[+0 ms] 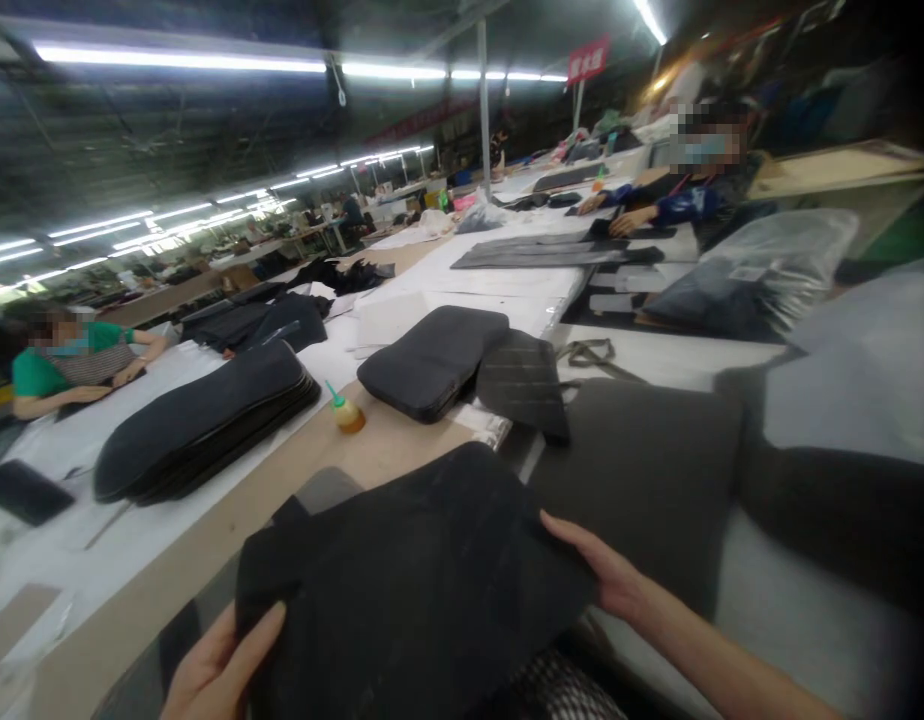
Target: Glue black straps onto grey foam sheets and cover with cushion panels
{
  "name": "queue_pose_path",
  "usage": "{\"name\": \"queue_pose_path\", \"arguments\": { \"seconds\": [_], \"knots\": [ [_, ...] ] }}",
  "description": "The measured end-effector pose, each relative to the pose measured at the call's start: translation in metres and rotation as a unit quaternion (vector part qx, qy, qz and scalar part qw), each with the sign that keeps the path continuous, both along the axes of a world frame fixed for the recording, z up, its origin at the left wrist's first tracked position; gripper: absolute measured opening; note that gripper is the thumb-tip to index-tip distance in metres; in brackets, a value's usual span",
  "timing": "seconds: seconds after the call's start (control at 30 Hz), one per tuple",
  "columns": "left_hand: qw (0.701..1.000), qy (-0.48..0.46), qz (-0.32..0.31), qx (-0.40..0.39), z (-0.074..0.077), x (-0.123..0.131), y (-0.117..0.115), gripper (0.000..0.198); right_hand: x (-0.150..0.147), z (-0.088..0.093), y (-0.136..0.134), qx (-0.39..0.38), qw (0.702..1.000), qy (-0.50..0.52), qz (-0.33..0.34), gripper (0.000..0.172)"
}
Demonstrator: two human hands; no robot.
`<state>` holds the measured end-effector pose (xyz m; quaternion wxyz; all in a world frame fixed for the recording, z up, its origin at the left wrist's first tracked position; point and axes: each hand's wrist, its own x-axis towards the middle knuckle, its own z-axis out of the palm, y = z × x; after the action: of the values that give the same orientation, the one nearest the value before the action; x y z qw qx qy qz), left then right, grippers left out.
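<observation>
Head: bottle [349,414], stacks [207,420] beyond held panel [409,570]

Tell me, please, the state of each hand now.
Left hand: closed, holding the black panel by its left edge.
Right hand: closed, holding the same panel by its right edge.

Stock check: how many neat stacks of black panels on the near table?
2: the long stack left of the green-tipped bottle, and the shorter stack right of it. More may be hidden behind the black panel held by the left hand and right hand.
</observation>
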<state>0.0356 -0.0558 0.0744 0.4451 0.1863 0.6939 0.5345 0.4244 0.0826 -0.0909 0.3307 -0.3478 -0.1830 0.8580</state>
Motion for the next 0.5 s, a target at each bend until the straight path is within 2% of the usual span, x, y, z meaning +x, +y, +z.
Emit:
{"name": "queue_pose_path", "arguments": {
  "seconds": [0.1,0.2,0.3,0.4,0.5],
  "knots": [
    [0.998,-0.044,-0.031,-0.019,0.005,0.0,-0.019,0.085,-0.011,0.013,0.011,0.03,0.999,-0.025,0.033,0.031],
    [1.0,-0.016,-0.002,0.018,0.005,-0.01,-0.041,0.083,-0.02,0.038,0.018,0.073,0.993,-0.066,0.06,0.031],
    [0.998,0.041,0.036,0.04,0.003,-0.031,-0.065,0.075,-0.034,0.07,0.022,0.099,0.986,-0.113,0.07,0.036],
    [0.993,0.096,0.061,0.038,0.0,-0.06,-0.085,0.07,-0.065,0.102,0.031,0.138,0.976,-0.139,0.096,0.039],
    [0.984,0.142,0.105,0.009,0.0,-0.09,-0.099,0.068,-0.118,0.126,0.042,0.208,0.96,-0.14,0.128,0.04]
  ]
}}
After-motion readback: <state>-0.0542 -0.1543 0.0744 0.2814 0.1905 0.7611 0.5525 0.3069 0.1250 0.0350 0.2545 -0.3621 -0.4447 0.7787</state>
